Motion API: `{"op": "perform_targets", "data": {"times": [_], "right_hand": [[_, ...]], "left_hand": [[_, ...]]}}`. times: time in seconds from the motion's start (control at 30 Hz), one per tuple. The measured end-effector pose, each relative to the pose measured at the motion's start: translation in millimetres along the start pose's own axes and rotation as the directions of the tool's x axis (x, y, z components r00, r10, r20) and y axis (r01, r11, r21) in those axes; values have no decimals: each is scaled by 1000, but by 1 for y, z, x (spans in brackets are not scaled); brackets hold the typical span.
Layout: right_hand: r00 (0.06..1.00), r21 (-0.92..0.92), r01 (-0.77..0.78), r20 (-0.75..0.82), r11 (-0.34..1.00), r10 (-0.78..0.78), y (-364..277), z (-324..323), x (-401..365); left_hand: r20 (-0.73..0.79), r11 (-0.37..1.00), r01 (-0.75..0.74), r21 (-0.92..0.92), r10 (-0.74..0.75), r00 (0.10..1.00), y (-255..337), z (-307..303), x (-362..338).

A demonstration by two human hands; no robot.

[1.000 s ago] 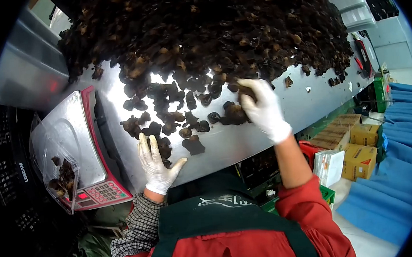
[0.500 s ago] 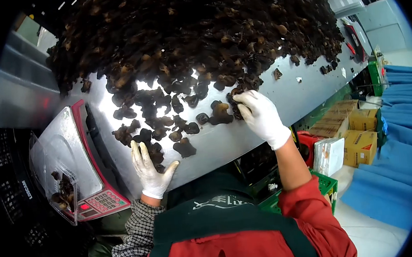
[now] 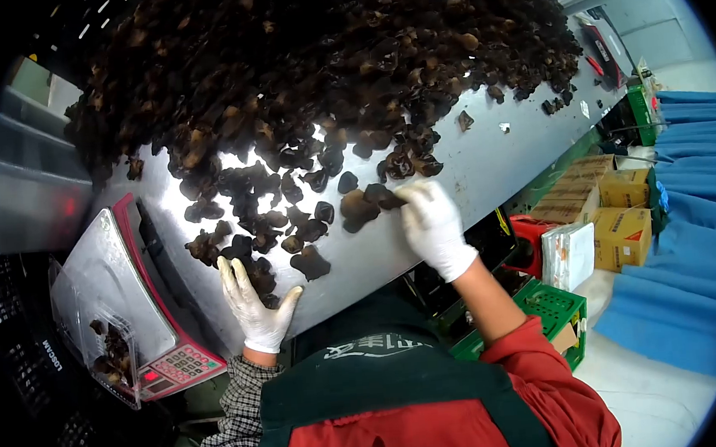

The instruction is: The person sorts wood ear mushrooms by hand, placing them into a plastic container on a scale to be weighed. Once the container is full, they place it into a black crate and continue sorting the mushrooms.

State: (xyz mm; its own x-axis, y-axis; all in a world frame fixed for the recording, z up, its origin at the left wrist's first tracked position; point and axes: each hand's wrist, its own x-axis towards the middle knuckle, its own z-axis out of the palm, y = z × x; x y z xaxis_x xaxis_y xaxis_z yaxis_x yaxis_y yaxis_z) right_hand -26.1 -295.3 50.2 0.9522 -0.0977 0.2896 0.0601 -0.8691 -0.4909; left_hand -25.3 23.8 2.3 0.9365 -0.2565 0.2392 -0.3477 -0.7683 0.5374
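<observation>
A white-gloved left hand, my left hand (image 3: 256, 314), lies on the near part of the steel table (image 3: 350, 286) with thumb and fingers spread. Its fingertips touch dark wood ear mushrooms (image 3: 253, 268) beside them. To the right, my right hand (image 3: 435, 230), also gloved, has its fingers pinched at the end of a dark wood ear mushroom (image 3: 383, 195). That piece meets a browner mushroom (image 3: 359, 212) on its left. One flat mushroom (image 3: 310, 262) lies alone between the hands.
A huge heap of wood ear mushrooms (image 3: 306, 69) covers the table's far side. At left stands a red-edged scale (image 3: 108, 266) with a clear plastic box (image 3: 110, 357) holding some mushrooms. Right of the table are a green crate (image 3: 559, 313), cardboard boxes (image 3: 624, 234) and blue sheeting (image 3: 686, 283).
My right hand has drawn back a little from the mushroom cluster near the heap and now pinches a mushroom nearer me. My left hand stays spread in about the same place.
</observation>
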Motion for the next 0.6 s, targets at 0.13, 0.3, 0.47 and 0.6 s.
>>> {"op": "perform_targets", "data": {"times": [0.13,0.3,0.47,0.6], "right_hand": [[999,59,41,22,997,-43,-1,-23,13],[985,-27,68,163,997,-63,-21,5,7],[979,19,156,128,988,-157,-16,26,18],[969,437,-247,114,865,220,-17,-18,41]], "left_hand": [[1,1000,15,-4,-15,1000,1,0,0],[-11,1000,6,-4,-6,1000,0,0,0],[-13,1000,-1,-10,1,1000,0,0,2],[-7,1000,15,-17,-15,1000,1,-1,1]]}}
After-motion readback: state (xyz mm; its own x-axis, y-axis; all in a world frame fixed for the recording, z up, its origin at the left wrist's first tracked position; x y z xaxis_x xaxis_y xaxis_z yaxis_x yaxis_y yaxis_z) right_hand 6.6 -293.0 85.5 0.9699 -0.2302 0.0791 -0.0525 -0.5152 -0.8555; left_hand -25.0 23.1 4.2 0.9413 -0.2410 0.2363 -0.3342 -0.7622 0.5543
